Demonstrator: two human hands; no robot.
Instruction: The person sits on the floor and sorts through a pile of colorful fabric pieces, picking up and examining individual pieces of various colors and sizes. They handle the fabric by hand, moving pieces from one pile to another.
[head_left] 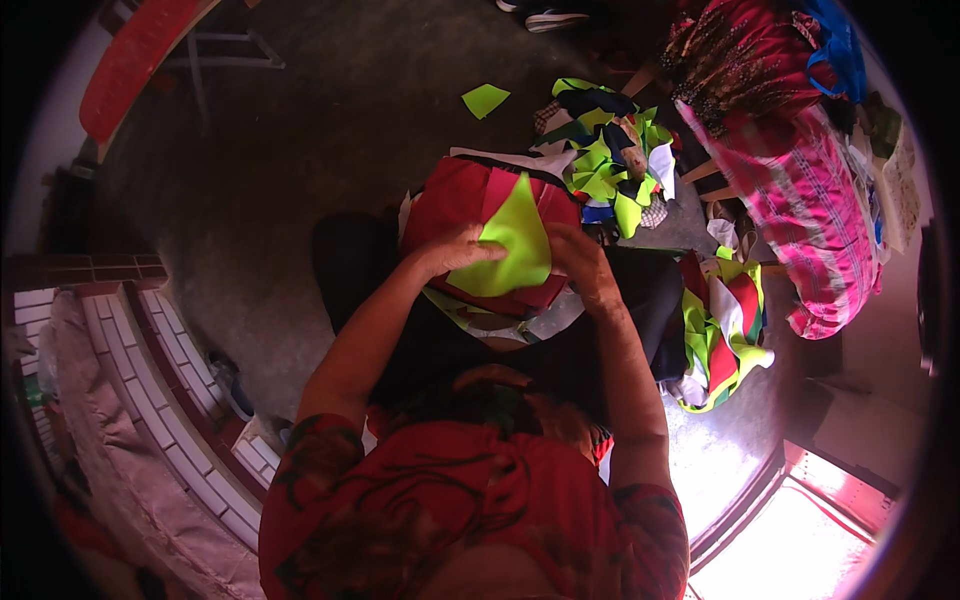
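A lime-yellow fabric piece [515, 240] with a pointed top is stretched between my two hands over my lap. My left hand [455, 252] pinches its left side, the thumb lying across the cloth. On the other side my right hand [580, 262] is closed at the right edge of the cloth, its fingertips partly hidden. Beneath the piece sits a red fabric bundle [440, 205], with pale and dark cloth showing around its rim. Between my knees, below the bundle, pale and lime material [500, 322] shows.
A heap of lime, white and dark scraps [600, 165] lies ahead to the right. One lime scrap [486, 100] lies apart on the floor [300, 120]. By my right leg is a pile of coloured scraps [722, 335]. A pink plaid cloth [785, 210] hangs far right.
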